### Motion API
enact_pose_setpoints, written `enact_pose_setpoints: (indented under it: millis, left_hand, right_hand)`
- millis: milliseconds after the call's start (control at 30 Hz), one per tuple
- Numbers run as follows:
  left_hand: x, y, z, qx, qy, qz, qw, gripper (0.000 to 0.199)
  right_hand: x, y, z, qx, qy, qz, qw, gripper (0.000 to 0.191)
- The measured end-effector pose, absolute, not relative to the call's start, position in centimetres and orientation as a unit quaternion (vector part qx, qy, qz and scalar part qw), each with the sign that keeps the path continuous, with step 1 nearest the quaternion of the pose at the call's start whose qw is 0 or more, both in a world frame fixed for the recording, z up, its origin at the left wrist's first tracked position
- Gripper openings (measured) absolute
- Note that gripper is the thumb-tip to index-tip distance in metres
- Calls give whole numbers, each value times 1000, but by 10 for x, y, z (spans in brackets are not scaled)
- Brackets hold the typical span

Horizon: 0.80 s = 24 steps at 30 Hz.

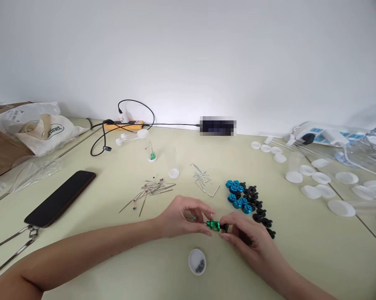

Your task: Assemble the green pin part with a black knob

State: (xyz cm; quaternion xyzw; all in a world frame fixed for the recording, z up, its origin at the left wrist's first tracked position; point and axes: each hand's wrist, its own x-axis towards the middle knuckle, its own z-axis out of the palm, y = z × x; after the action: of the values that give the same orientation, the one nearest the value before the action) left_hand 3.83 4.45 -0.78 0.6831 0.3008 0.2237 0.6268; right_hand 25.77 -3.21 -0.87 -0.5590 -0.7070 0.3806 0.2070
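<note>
Between my hands is a small green metal cylinder (213,225) with a thin metal rod running back through my left hand (183,217). The left fingers are closed around this piece from the left side. My right hand (249,237) pinches a black knob (224,228) against the cylinder's right end. Just below sits a small white cap (192,257) holding several tiny dark metal pieces (201,266). Blue metal parts (238,199) and black knobs (259,212) are heaped beyond my right hand. Several L-shaped hex keys (202,178) lie ahead of my fingers.
Thin rods (150,189) with small coloured ends are scattered ahead of the left hand. A green assembly (152,156) stands in a white cap. White caps (321,178) cover the right side. A phone (61,198), power strip (134,125) and bags (44,133) occupy the left.
</note>
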Motion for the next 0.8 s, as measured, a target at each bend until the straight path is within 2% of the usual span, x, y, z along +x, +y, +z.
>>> enact_pose_setpoints:
  millis: [167, 367, 533, 800]
  left_hand:
    - [49, 42, -12, 711, 294, 205, 605, 40]
    - [49, 46, -13, 700, 292, 201, 620, 42]
    - [48, 46, -15, 640, 312, 170, 681, 48]
    - [49, 47, -11, 581, 324, 177, 725, 44]
  right_hand:
    - [258, -30, -10, -581, -686, 393, 193, 39]
    - [257, -30, -10, -585, -684, 397, 179, 40]
    - [258, -28, -14, -583, -679, 409, 178, 43]
    - [262, -31, -15, -563, -673, 418, 235, 47]
